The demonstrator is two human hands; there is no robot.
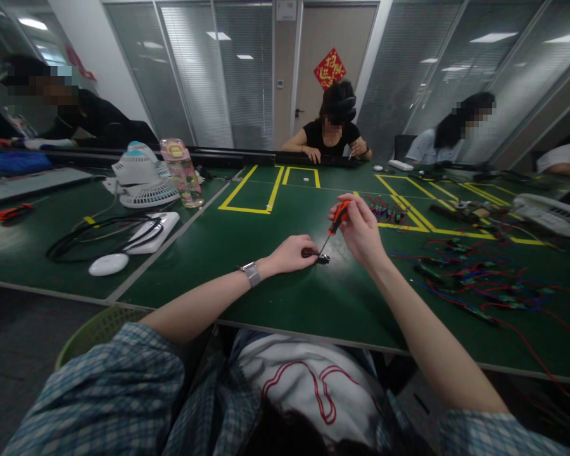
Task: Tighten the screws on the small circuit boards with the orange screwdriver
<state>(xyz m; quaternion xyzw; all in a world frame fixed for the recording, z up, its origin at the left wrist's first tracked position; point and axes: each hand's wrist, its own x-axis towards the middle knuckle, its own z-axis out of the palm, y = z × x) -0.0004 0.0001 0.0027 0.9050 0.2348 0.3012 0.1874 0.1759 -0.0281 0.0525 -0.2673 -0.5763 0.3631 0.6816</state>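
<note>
Green table (275,304), one, viewed from its near edge. Wires (479,278), red and blue, tangled toward the table's right end; too many to count. Fan (142,171): one, white, on the left side. Two hands over the middle, closer to the near edge than the far. Left hand (289,254) low at the surface, fingers curled in beside the part (323,259); cannot tell whether they pinch it. Right hand (360,225) raised, fingers closed round the screwdriver (335,223) by its handle. Long axis slants; tip points down and leftward, at the part. Contact cannot be told. Handle orange and black, shaft thin, grey. Second screwdriver (12,213) lies toward the left edge. Part: one, small, black with a bright spot.
</note>
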